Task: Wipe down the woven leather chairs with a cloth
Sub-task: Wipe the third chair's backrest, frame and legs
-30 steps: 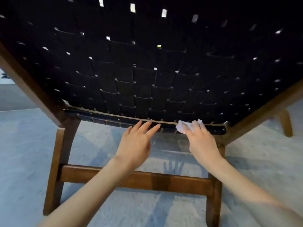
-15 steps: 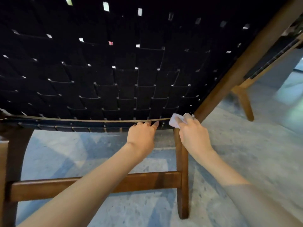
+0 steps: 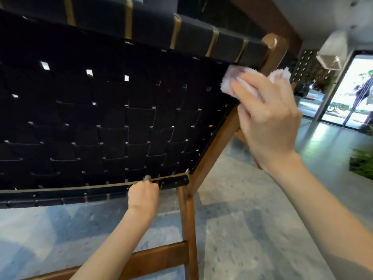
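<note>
matt black woven chair [image 3: 113, 118], fluffy white cloth [image 3: 230, 77]

chair [image 3: 101, 118] cut off at left and top edges, cloth [image 3: 228, 81] mostly hidden under right hand [image 3: 268, 122], left hand [image 3: 144, 196] fingers mostly hidden behind rail [image 3: 80, 187], leg [image 3: 188, 229] foot out of frame, doorway [image 3: 351, 89] washed out, plant [image 3: 363, 162] blurred and clipped at right edge

The right hand [image 3: 268, 126] with the crumpled white cloth [image 3: 228, 79] has left the bottom rail of the black woven leather chair [image 3: 113, 118]. It now holds the cloth against the chair's upper right corner, just under the top rail. The left hand [image 3: 144, 196], straight-fingered before, now curls its fingers over the chair's bottom rail.
</note>
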Available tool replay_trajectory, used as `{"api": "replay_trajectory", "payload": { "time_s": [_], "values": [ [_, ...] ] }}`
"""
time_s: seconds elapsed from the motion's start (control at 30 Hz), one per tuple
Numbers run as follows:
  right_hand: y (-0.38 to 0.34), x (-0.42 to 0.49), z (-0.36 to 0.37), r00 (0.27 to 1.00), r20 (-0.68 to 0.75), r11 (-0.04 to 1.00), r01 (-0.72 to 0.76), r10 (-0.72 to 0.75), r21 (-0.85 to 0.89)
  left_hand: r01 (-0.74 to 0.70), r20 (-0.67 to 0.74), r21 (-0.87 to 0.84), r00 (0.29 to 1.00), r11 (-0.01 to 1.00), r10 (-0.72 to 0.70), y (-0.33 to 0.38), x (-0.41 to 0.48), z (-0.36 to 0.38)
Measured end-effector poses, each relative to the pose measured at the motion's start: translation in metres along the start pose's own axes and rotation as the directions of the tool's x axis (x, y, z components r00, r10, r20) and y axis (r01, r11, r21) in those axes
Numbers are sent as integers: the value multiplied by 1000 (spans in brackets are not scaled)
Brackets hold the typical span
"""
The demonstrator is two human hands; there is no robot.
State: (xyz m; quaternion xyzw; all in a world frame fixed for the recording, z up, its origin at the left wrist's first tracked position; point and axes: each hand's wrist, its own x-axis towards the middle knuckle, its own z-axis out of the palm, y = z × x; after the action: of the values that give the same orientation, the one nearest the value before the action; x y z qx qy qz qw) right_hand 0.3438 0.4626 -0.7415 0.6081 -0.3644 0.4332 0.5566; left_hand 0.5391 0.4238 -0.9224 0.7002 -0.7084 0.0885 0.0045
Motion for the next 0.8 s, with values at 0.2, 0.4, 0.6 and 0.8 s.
{"api": "replay_trajectory", "payload": {
  "time_s": [0.2,0.4,0.6,0.8],
  "values": [
    [1,-5,10,982,190,958,43,12,-284,-22,-34,-33,999,999,21,-6,-3,-3],
    [-21,-37,14,908,412,944,64,80,-325,-77,-66,-62,995,995,73,-12,-7,0],
    [-64,-108,30,783,621,984,83,35,-160,-143,-98,-81,986,986,135,-20,-10,9],
    [-107,-191,62,651,759,941,268,-18,-208,-197,-136,-75,973,978,186,-30,-15,25]
  ]
}}
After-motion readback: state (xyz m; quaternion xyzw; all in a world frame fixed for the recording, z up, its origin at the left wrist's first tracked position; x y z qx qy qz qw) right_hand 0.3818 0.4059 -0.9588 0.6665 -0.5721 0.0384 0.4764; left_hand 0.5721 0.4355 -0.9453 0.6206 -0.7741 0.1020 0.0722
